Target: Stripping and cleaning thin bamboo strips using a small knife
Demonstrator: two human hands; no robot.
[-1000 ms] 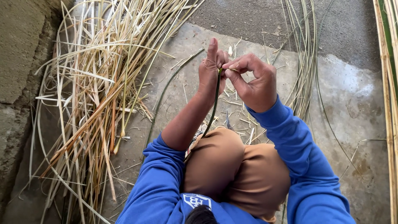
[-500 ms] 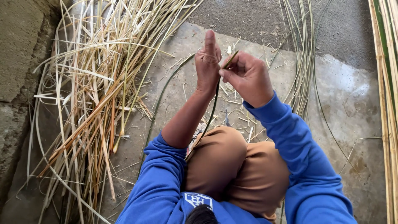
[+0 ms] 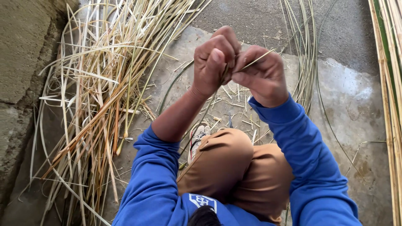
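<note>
From the head camera, both hands are held up close together. The left hand (image 3: pixel 213 62) and the right hand (image 3: pixel 261 75) have their fingers pinched tight on one thin green-and-tan cane strip (image 3: pixel 256 59). The strip pokes out past the right hand and also hangs down toward the knees in tan trousers (image 3: pixel 234 175).

The strip looks light, bendy and thin. It may snap or cut skin at its edges, so holding it close to the split with the fingertips seems best.

A big pile of dry yellow cane strips (image 3: pixel 104 83) lies on the grey concrete floor (image 3: pixel 351 109). The only label is a small white patch on the blue sweatshirt (image 3: pixel 159 180).
</note>
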